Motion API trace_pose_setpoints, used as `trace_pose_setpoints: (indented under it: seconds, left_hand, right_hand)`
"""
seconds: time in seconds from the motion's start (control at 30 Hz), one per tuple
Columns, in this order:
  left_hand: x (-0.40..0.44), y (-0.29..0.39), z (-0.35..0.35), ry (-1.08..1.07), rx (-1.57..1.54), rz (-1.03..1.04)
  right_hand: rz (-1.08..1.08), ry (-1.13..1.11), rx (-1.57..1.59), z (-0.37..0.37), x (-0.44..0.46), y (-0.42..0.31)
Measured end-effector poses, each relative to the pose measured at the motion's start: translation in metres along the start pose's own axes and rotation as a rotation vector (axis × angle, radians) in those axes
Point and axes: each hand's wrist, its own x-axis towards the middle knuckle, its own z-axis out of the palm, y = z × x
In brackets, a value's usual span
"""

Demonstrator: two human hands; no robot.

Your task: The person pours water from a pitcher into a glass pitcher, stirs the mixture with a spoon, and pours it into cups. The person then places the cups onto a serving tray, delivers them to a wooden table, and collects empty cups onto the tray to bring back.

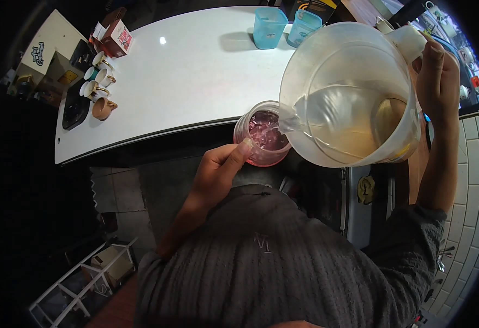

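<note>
My right hand [439, 82] is closed around the handle of a large translucent plastic pitcher [327, 60]. The pitcher is tipped to the left, with pale liquid pooled low inside it. A clear stream runs from its spout into a pinkish see-through jar [264, 159], where the pink liquid is churned up. My left hand [220, 169] grips the near left rim of this jar, thumb on top; its other fingers are mostly hidden. The jar is held near the front edge of the white counter, with the pitcher's spout over its mouth.
Two light-blue plastic containers [269, 28] stand at the counter's [190, 71] far edge. Several cups [103, 108] cluster at the left beside a black tray [77, 106] and a dark red box [118, 39]. A white metal frame [75, 295] stands low at left.
</note>
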Motion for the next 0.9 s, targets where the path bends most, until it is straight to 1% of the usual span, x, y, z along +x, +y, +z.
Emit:
trace_pose_setpoints:
  seconds: [0.2, 0.3, 0.4, 0.5, 0.7, 0.9]
  left_hand:
    - [0.001, 0.002, 0.001, -0.012, 0.013, 0.0]
    - [0.001, 0.002, 0.002, -0.02, 0.019, 0.001]
    - [0.001, 0.004, 0.004, -0.025, 0.034, 0.009]
    - [0.002, 0.004, 0.004, -0.03, 0.05, 0.01]
    - [0.004, 0.004, 0.007, -0.044, 0.039, 0.026]
    - [0.005, 0.005, 0.012, -0.054, 0.05, 0.022]
  right_hand:
    - [-0.008, -0.06, -0.018, -0.01, -0.002, 0.012]
    - [0.034, -0.028, -0.005, -0.01, -0.005, 0.011]
    - [0.021, -0.05, -0.033, -0.014, -0.006, 0.014]
    - [0.085, -0.05, 0.014, -0.014, -0.009, 0.014]
    - [0.088, -0.012, 0.008, -0.017, -0.014, 0.015]
    - [0.084, -0.059, -0.033, -0.024, -0.019, 0.012]
